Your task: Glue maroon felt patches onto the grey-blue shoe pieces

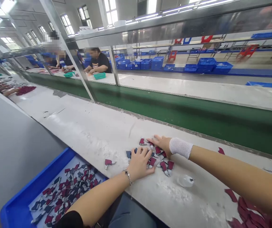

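Note:
Several small maroon and dark blue-grey pieces with pale ends [152, 162] lie in a loose heap on the white table [98, 133]. My left hand [138, 163], with a bracelet at the wrist, rests over the heap's near left side, fingers spread. At the far right side of the heap is my right hand [162, 145], a white mesh band [180, 148] around its wrist; its fingers are stretched out over the pieces. One maroon piece [108, 162] lies apart to the left. What lies under the palms is hidden.
A blue tray [19, 202] full of similar pieces stands below the table edge at left. Maroon pieces [252, 212] are piled at lower right, near a crumpled clear plastic bag [185, 181]. Beyond runs a green conveyor belt [173, 110]; co-workers [100, 61] sit farther off.

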The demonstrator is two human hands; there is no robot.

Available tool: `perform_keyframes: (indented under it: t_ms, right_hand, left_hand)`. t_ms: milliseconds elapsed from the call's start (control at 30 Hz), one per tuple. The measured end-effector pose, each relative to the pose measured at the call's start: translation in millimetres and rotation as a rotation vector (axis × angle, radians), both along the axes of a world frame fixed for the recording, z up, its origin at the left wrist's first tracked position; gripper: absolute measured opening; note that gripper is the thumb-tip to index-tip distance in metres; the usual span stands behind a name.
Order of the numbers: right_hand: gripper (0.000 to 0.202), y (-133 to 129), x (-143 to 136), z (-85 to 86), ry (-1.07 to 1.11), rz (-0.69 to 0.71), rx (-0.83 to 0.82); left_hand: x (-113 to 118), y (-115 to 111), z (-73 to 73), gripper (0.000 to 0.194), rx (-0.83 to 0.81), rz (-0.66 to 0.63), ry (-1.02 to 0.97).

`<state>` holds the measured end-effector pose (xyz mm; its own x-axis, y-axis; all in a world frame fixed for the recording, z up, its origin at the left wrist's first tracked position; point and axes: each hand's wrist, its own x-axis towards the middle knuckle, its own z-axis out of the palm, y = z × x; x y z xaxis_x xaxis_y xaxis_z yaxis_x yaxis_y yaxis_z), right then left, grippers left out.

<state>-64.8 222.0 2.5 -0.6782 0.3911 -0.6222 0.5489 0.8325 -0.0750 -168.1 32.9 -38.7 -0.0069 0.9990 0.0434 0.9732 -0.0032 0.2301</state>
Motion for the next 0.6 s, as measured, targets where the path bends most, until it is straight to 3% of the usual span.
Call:
perform_keyframes:
  t_ms: [300, 333, 433, 600]
  right_hand:
    - [0.068, -15.0, -2.3, -1.1, 0.034, 0.079, 0.092]
    - [0.075, -17.8, -2.3, -4.2, 0.03, 0.09, 0.107]
    - [0.13, -22.4, -0.2, -19.3, 0.034, 0.088, 0.168]
    - [0.105, -15.3, 13.2, -54.9, 0.267, 0.135, 0.285]
  left_hand:
    - [-32.5, 13.2, 9.5, 0.062, -0.044, 0.056, 0.042]
    - [-32.9, 14.4, 10.5, 0.061, -0.051, 0.048, 0.045]
    - [-31.5, 18.9, 13.1, 0.05, -0.078, 0.023, 0.05]
    - [-28.8, 22.9, 9.9, 0.05, -0.038, 0.073, 0.056]
